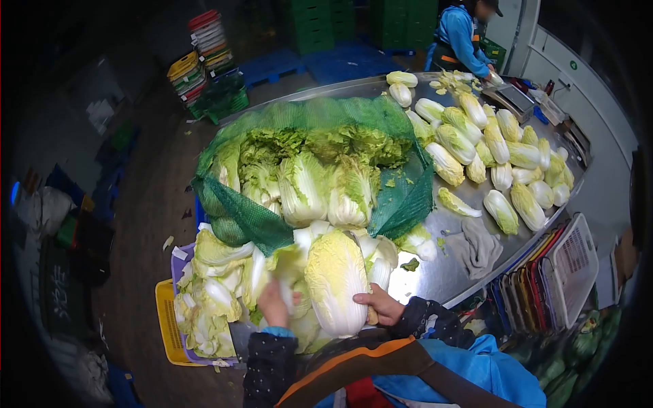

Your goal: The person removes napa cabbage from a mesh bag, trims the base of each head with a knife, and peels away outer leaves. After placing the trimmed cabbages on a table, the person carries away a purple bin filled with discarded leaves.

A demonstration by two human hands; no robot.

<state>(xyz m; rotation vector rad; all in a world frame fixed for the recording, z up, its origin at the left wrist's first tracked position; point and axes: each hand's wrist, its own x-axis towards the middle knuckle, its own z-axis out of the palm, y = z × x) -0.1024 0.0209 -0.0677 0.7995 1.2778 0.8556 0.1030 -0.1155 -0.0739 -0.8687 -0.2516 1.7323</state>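
Napa cabbage (335,282), long axis pointing bodyward, is being gripped low on its right by the right hand (384,305); whether the left hand (275,304), blurred just leftward, is gripping cannot be told.

A grey cloth (476,246) lies crumpled on the metal worktop (435,273), and flat baskets (575,262) stand upright in a row beside its edge. At the far end stands a person (457,32) in a blue top; a round green sign (573,66) hangs on the wall (593,95). Green crates (311,27) and blue pallets (343,62) fill the back, with coloured trays (211,44) stacked to the left.
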